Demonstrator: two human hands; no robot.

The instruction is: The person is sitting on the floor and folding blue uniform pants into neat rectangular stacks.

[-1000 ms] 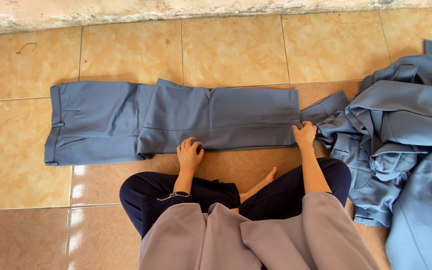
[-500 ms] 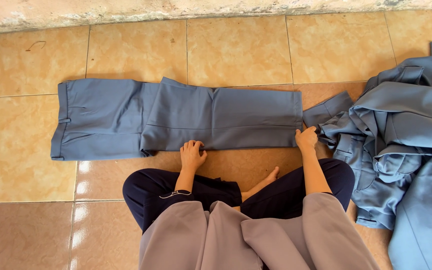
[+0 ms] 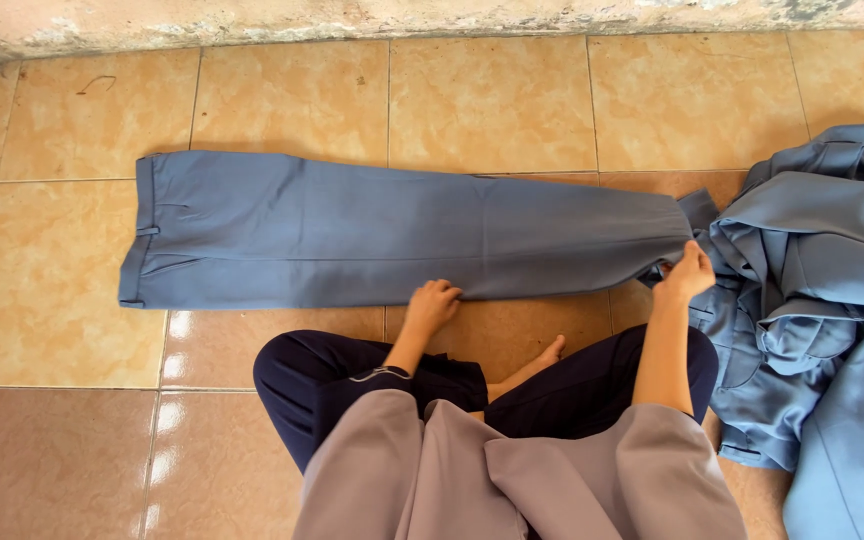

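Trousers, blue-grey, spread flat and full length across the tan tile floor, waistband at the far left, leg ends at the right. Lying straight, one leg stacked on the other, a faint crease across the middle. Waistband end near a corner of pale rough wall running along the top edge. Near edge of the cloth just ahead of crossed legs in dark navy trousers, a bare foot tucked between them, grey cloth draped over the lap. Left hand at the near edge around the middle of the trousers, fingers curled and knuckles up, pressing on or pinching the hem of the fabric; cannot tell which. Right hand further along at the leg ends, closed on the cuff cloth, wrist raised off the floor. Beyond that, at the far right, a rumpled pile of more blue-grey clothes, touching the leg ends of the laid-out trousers and spilling down toward the lower right corner
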